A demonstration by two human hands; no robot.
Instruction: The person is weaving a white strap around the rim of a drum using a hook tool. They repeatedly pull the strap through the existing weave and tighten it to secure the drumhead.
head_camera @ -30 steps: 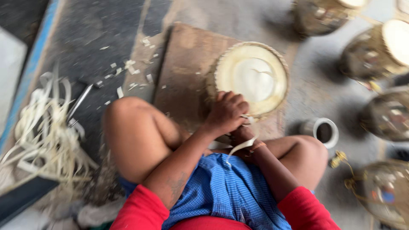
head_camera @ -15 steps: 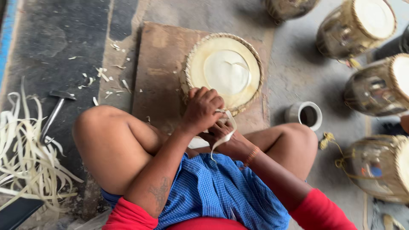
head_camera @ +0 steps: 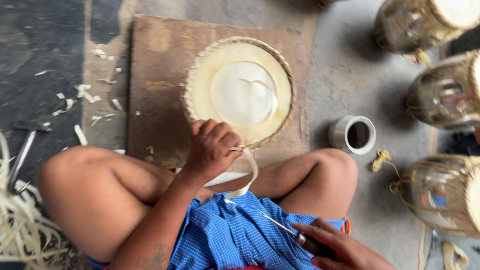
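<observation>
A round pale drum head (head_camera: 240,92) with a woven rim lies flat on a brown board (head_camera: 155,75) in front of my crossed legs. My left hand (head_camera: 212,150) rests on its near rim and pinches a pale flat strip (head_camera: 247,177) that curls down toward my blue checked cloth. My right hand (head_camera: 340,247) is low over my lap, apart from the drum head, and grips a thin metal pointed tool (head_camera: 282,227).
A small metal cup (head_camera: 355,134) stands right of the board. Several metal drum bodies (head_camera: 440,100) lie at the right. Pale strips (head_camera: 22,230) are heaped at the left beside a hammer (head_camera: 25,145). Offcuts dot the floor.
My right hand has drawn back from the rim to my lap with the tool. My left hand stays at the rim holding the strip. The view has shifted closer.
</observation>
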